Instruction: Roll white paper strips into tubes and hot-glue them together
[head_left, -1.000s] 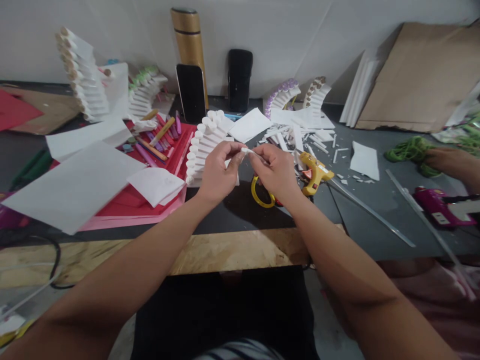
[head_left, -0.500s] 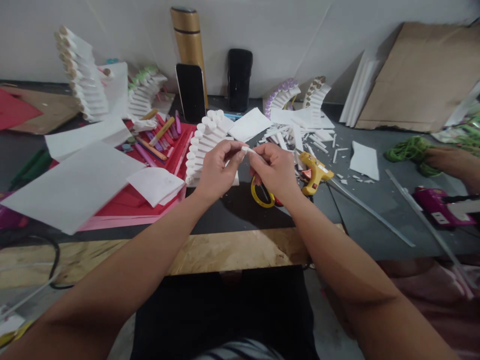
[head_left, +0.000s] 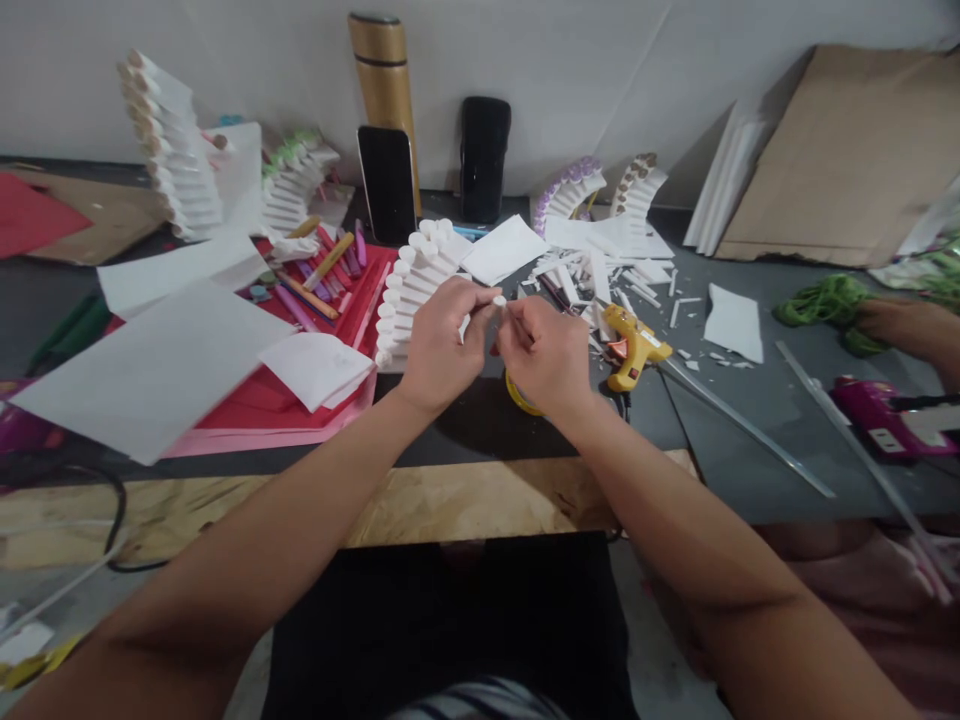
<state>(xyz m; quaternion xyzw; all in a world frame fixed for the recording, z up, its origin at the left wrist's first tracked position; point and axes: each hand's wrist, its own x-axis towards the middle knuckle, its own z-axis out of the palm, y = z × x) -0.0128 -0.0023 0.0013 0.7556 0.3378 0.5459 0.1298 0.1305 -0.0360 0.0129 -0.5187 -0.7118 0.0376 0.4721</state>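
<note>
Between the fingertips of both hands is a small white paper roll (head_left: 499,300), its round end tipped up toward me. My left hand (head_left: 448,340) pinches it from the left, and my right hand (head_left: 546,350) pinches it from the right. Just behind my left hand stands a curved row of white paper rolls (head_left: 405,290). Under my right hand, the yellow handle of a pair of scissors (head_left: 521,397) is partly covered. A yellow glue gun (head_left: 636,348) lies to the right of that hand.
White paper scraps (head_left: 592,275) litter the table behind my hands. Red sheets (head_left: 270,395) and white paper (head_left: 161,370) lie at left. A phone (head_left: 386,185) leans on a gold flask (head_left: 379,70). At right, another person's hand (head_left: 900,325) touches green string (head_left: 825,305).
The white roll has turned from lying sideways to showing its round end upward. My fingers have shifted around it, and my right hand now hides more of the scissors.
</note>
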